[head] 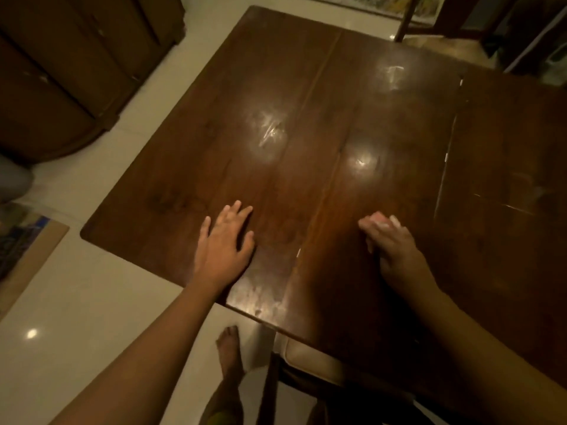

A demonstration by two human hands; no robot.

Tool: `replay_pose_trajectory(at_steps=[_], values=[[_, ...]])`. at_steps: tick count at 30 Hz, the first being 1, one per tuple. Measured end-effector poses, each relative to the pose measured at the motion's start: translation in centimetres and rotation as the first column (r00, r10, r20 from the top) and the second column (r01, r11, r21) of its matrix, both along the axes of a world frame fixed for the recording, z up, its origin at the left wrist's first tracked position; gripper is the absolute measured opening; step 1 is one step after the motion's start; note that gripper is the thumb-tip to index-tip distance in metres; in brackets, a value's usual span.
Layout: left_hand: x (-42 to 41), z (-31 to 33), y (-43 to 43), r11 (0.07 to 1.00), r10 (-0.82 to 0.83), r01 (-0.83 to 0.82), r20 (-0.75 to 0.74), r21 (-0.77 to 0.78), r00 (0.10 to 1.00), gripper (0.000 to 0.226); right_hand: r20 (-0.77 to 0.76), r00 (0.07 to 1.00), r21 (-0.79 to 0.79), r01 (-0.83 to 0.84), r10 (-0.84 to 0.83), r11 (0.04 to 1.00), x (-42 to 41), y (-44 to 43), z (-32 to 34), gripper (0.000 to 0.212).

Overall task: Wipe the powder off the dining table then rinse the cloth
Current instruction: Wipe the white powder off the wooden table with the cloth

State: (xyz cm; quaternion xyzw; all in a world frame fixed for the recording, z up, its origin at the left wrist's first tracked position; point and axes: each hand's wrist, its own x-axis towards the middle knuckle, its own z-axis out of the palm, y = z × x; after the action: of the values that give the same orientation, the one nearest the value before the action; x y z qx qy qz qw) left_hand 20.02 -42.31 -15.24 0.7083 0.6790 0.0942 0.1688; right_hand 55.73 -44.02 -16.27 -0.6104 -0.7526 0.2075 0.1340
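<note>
Powder smears (270,130) are seen at the middle of the surface (184,179), ahead of both grips, one straight beyond the right grip (389,243), which is curled on something pale (cloth or not cannot be told), while the left grip (224,243) is laid flat, fingers spread.

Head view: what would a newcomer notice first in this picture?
The big dark wooden dining table fills the view, with pale shiny smears near its middle. The left hand lies flat on its near part, fingers spread; the right hand beside it has curled fingers, with something pale at their tips.
</note>
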Motion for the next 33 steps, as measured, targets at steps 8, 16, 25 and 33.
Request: replay_pose_trajectory(at_steps=[8,16,25,33], values=[[-15.5,0.5,9.9,0.996,-0.081,0.075,-0.181,-0.041,0.98,0.051,0.061,0.91,0.065,0.406,-0.41,0.912,-13.9,17.1,0.6,0.045],[-16.8,0.5,10.5,1.0,-0.008,0.008,-0.017,0.016,1.0,0.049,0.003,0.925,-0.075,-0.378,0.379,0.923,-24.8,16.4,0.6,0.057],[-17.0,0.0,10.7,0.999,-0.038,0.038,0.022,0.037,0.999,0.052,0.032,0.913,0.077,0.403,-0.406,0.912,-23.5,21.6,1.5,0.052],[-17.2,-0.7,10.7,0.999,0.012,-0.013,0.031,0.049,0.999,0.052,0.082,0.88,-0.061,-0.464,0.468,0.884,-28.9,12.6,0.7,0.071]])
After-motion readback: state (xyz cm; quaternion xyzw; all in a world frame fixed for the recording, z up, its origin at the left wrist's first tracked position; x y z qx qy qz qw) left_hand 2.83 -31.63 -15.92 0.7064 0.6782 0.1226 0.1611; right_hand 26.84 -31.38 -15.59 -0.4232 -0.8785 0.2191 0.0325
